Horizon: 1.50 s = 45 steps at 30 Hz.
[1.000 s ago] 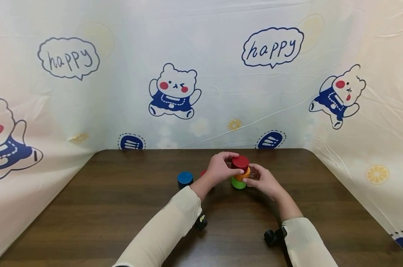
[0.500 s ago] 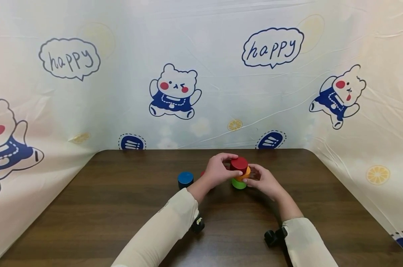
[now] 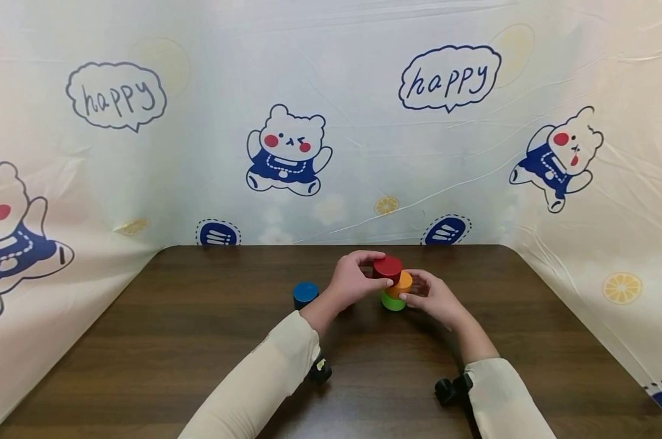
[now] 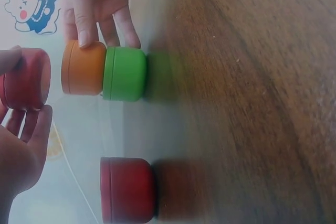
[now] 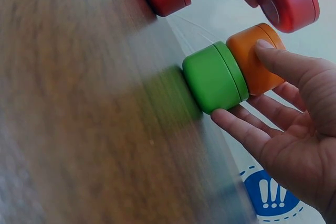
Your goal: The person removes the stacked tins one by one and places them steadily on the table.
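My left hand [image 3: 350, 281] grips a small round red tin [image 3: 387, 270] between thumb and fingers, up in the air. In the left wrist view a gap separates that tin from the orange tin [image 4: 84, 69]. The orange tin sits on top of a green tin [image 4: 125, 73], which stands on the table. With its thumb on one side and fingers behind, my right hand [image 3: 437, 299] holds the orange tin. One lower finger reaches the green tin's side, as the right wrist view shows.
A second red tin [image 4: 128, 190] stands on the table, hidden behind my left hand in the head view. Farther left is a blue tin [image 3: 306, 294]. The brown wooden table [image 3: 144, 341] meets a printed cloth backdrop [image 3: 358, 146] at its far edge.
My left hand has shifted slightly left with the red tin, from above the orange tin to partly off its side. My right hand and the orange and green tins have stayed in place.
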Motion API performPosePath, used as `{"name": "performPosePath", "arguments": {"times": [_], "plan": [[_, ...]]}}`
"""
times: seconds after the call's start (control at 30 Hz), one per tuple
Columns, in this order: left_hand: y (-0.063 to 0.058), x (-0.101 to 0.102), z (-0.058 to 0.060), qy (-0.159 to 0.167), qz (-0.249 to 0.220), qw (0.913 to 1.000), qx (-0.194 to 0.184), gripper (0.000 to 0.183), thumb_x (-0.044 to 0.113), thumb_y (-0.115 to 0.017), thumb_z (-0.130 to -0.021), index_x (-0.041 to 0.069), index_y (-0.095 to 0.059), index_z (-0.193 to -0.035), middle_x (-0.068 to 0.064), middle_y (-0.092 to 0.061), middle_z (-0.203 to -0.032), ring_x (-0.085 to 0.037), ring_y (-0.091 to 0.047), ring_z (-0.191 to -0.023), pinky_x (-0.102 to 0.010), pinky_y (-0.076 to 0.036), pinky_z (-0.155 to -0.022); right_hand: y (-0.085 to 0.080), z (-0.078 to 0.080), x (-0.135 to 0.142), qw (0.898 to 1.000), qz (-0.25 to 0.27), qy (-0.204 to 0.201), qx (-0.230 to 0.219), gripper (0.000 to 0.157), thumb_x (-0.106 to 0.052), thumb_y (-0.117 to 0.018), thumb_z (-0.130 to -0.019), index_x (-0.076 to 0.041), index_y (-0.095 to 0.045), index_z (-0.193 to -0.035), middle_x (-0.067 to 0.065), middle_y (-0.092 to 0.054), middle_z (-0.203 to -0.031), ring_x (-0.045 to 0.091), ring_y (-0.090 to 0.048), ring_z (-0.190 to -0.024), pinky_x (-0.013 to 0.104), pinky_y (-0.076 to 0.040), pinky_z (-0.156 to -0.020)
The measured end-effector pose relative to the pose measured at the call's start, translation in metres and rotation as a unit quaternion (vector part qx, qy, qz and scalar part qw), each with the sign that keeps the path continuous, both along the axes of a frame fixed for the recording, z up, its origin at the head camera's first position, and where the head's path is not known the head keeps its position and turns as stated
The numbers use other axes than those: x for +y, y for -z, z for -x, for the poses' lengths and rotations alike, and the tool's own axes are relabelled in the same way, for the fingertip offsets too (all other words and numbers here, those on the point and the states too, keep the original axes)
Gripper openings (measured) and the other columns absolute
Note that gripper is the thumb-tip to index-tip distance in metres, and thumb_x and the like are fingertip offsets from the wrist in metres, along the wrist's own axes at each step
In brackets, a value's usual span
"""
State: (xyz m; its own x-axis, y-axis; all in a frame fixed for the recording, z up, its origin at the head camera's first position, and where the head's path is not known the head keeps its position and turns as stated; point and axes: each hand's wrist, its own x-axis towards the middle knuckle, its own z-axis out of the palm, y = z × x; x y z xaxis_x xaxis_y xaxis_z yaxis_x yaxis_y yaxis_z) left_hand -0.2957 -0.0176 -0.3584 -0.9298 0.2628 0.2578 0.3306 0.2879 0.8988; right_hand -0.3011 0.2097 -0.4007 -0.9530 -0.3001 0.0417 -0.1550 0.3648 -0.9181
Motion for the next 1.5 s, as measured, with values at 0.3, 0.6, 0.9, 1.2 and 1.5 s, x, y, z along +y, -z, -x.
{"name": "performPosePath", "arguments": {"times": [0.3, 0.6, 0.9, 1.2, 1.5], "plan": [[-0.002, -0.006, -0.003, 0.007, -0.023, 0.9997, -0.009, 0.051, 0.015, -0.084, -0.077, 0.016, -0.065, -0.124, -0.004, -0.060, -0.123, -0.023, -0.063, -0.105, -0.033, -0.055, -0.085, -0.001, -0.004, -0.001, 1.000, -0.004, 0.007, -0.006, 0.060, -0.017, -0.072, -0.089, -0.008, -0.044, -0.142, 0.017, -0.052, -0.135, 0.036, -0.053, -0.121, 0.040, -0.053, -0.091], [-0.001, -0.012, -0.005, 0.025, -0.046, 0.9981, -0.031, 0.052, 0.013, -0.084, -0.077, 0.017, -0.065, -0.125, -0.004, -0.060, -0.124, -0.027, -0.061, -0.109, -0.035, -0.054, -0.088, -0.025, -0.023, -0.010, 1.000, 0.006, 0.005, -0.023, 0.057, -0.008, -0.069, -0.090, -0.002, -0.043, -0.141, 0.023, -0.051, -0.136, 0.041, -0.051, -0.122, 0.040, -0.053, -0.090], [0.001, -0.015, -0.009, 0.011, -0.046, 0.9979, -0.044, 0.052, 0.014, -0.085, -0.076, 0.019, -0.065, -0.124, -0.003, -0.060, -0.125, -0.027, -0.060, -0.110, -0.036, -0.055, -0.087, -0.029, -0.026, -0.011, 1.000, 0.008, 0.004, -0.025, 0.057, -0.008, -0.070, -0.090, -0.002, -0.043, -0.141, 0.023, -0.051, -0.135, 0.040, -0.052, -0.121, 0.039, -0.054, -0.089], [0.000, -0.023, -0.015, 0.001, -0.037, 0.9991, -0.023, 0.053, 0.013, -0.085, -0.076, 0.019, -0.065, -0.125, -0.004, -0.059, -0.127, -0.027, -0.059, -0.111, -0.036, -0.054, -0.088, -0.018, -0.016, -0.008, 1.000, 0.011, 0.006, -0.024, 0.059, -0.009, -0.069, -0.091, -0.002, -0.041, -0.142, 0.023, -0.050, -0.136, 0.040, -0.051, -0.121, 0.042, -0.053, -0.089], [-0.001, -0.030, -0.020, -0.016, -0.023, 0.9992, -0.028, 0.055, 0.014, -0.085, -0.076, 0.021, -0.064, -0.126, -0.004, -0.057, -0.128, -0.027, -0.058, -0.111, -0.037, -0.055, -0.087, 0.002, -0.003, -0.003, 1.000, 0.010, 0.011, -0.013, 0.061, -0.016, -0.073, -0.089, -0.007, -0.044, -0.141, 0.018, -0.052, -0.135, 0.035, -0.054, -0.120, 0.038, -0.054, -0.088]]}}
